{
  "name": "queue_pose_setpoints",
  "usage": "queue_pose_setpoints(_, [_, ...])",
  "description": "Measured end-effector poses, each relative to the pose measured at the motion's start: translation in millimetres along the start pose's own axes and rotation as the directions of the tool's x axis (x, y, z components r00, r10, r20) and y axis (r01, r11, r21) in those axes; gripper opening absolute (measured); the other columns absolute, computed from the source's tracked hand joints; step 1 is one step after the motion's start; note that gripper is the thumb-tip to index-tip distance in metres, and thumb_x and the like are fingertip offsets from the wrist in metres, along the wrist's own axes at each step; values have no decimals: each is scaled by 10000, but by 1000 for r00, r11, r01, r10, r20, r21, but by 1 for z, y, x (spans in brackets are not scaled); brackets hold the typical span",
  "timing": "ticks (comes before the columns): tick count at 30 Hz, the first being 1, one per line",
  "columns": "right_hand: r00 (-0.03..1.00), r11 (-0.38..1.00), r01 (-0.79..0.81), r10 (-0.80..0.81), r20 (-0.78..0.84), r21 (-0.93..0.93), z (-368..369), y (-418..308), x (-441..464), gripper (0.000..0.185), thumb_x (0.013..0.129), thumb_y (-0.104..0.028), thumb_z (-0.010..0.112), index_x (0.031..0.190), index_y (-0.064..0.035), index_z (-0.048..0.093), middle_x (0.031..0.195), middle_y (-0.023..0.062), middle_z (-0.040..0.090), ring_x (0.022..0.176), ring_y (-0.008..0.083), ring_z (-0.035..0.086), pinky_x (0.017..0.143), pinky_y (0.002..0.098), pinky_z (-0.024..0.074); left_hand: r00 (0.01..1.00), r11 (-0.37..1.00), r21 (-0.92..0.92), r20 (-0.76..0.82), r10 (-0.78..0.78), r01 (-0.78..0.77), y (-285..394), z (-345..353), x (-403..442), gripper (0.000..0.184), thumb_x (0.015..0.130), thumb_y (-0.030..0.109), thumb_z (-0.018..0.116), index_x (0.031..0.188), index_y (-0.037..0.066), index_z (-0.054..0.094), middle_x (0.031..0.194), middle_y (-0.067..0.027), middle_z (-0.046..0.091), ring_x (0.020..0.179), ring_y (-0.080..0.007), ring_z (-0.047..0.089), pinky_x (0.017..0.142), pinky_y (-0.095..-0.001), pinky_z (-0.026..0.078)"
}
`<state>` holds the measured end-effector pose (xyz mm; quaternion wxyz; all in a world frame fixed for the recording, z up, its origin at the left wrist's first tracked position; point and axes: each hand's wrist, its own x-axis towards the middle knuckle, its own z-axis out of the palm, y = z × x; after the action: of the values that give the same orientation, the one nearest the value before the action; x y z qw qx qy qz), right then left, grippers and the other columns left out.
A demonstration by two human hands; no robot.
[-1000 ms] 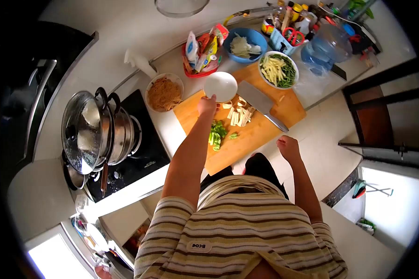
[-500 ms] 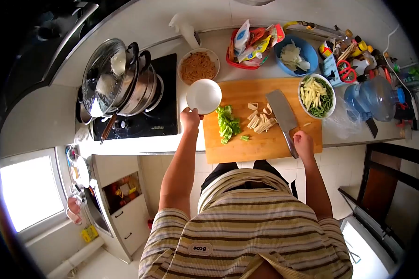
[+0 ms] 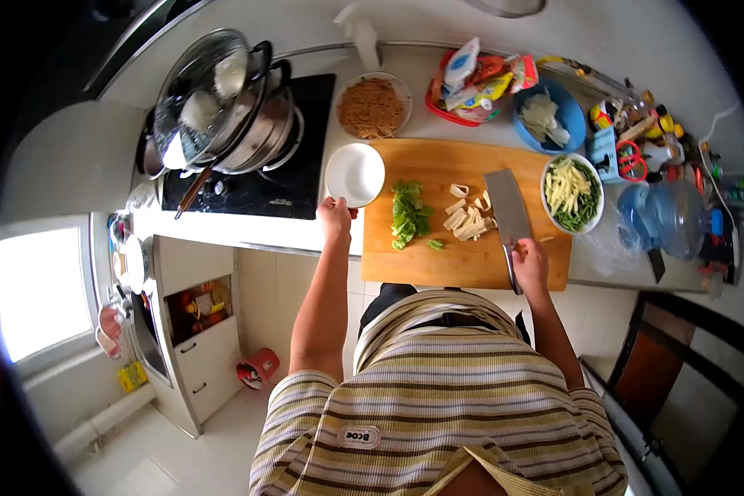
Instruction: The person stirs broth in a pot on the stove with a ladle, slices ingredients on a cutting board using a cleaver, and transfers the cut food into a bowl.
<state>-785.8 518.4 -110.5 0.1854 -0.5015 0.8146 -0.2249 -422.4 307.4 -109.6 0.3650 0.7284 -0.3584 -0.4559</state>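
Observation:
My left hand (image 3: 335,218) grips the near rim of a white bowl (image 3: 355,174), which looks empty, at the left edge of the wooden cutting board (image 3: 463,267). My right hand (image 3: 528,263) is closed around the handle of a cleaver (image 3: 508,205), whose broad blade lies flat on the board. Between the hands, chopped green leaves (image 3: 408,214) and pale cut sticks (image 3: 469,221) rest on the wood. A white bowl of yellow and green strips (image 3: 572,193) stands by the board's right edge.
A lidded steamer (image 3: 260,136) is on the black stove (image 3: 310,165) at left. Behind the board are a plate of brown shreds (image 3: 374,106), a red basket of packets (image 3: 478,83) and a blue bowl (image 3: 583,124). Bottles and a large water jug (image 3: 665,217) stand at right.
The bowl in my left hand has moved left, off the greens to the board's edge. My right hand has come from beyond the board to the cleaver's handle and closed on it. The view has turned.

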Motion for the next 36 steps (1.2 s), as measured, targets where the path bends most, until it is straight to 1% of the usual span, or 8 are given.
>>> queue_pose_setpoints(5, [996, 995, 40, -47, 74, 94, 2, -18, 19, 205, 760, -112, 674, 942, -49, 602, 793, 100, 616, 701, 250, 598, 641, 353, 478, 1000, 997, 73, -20, -10, 11, 11, -17, -27, 192, 810, 68, 468, 682, -54, 546, 549, -127, 578, 443, -170, 537, 433, -296, 422])
queue_pose_setpoints(8, [945, 814, -129, -71, 318, 566, 14, -60, 38, 332, 811, -191, 676, 1098, -60, 574, 890, 100, 640, 695, 154, 605, 591, 274, 494, 1000, 997, 75, -10, 13, -12, 17, -22, -57, 198, 818, 80, 485, 677, -42, 551, 522, -107, 560, 436, -159, 548, 420, -288, 423])
queue_pose_setpoints(13, [481, 578, -565, -350, 804, 589, 9, -187, 49, 794, 844, -381, 648, 1442, -156, 176, 1112, 109, 542, 684, 170, 623, 523, 246, 494, 998, 997, 50, -8, 63, -63, 25, -42, -118, 152, 836, 47, 476, 788, -54, 580, 556, -93, 574, 438, -132, 550, 411, -272, 428])
queue_pose_setpoints(14, [399, 578, -581, -412, 819, 573, 17, -199, 46, 854, 831, -422, 649, 1455, -180, 119, 1170, 122, 499, 665, 188, 627, 493, 259, 499, 999, 998, 45, -9, 41, -41, 28, -51, -131, 143, 840, 40, 478, 818, -54, 583, 570, -92, 582, 440, -135, 554, 410, -271, 433])
queue_pose_setpoints(21, [507, 476, -606, -387, 770, 638, 73, -302, -43, 714, 814, -106, 565, 1408, -204, 181, 828, 133, 604, 485, 179, 601, 419, 311, 541, 988, 963, -271, -147, -43, 2, -18, -143, -164, 169, 843, 74, 459, 856, -30, 592, 598, -76, 580, 444, -129, 528, 401, -256, 420])
queue_pose_setpoints(27, [421, 596, -506, -460, 782, 623, 155, -426, -144, 704, 795, -106, 570, 1393, -169, 205, 900, 147, 603, 489, 193, 599, 405, 309, 529, 972, 797, -560, 76, -223, 227, -44, -297, -186, 451, 889, 308, 556, 1236, 110, 348, 676, -105, 608, 446, -145, 544, 365, -227, 364])
queue_pose_setpoints(32, [211, 654, -524, -521, 827, 546, 238, -545, -241, 711, 819, -138, 595, 1404, -151, 191, 1055, 180, 550, 551, 214, 615, 451, 318, 542, 957, 616, -771, -25, -288, 165, -92, -445, -171, 426, 806, 77, 441, 1223, 91, 359, 713, -119, 615, 479, -146, 574, 355, -225, 421])
queue_pose_setpoints(36, [107, 690, -451, -588, 802, 566, 276, -630, -294, 710, 849, -162, 598, 1419, -161, 174, 955, 163, 588, 624, 207, 629, 494, 310, 548, 937, 631, -775, -202, -287, 26, -93, -539, -164, 449, 772, 53, 423, 1216, 90, 373, 709, -112, 610, 480, -150, 572, 352, -220, 408])
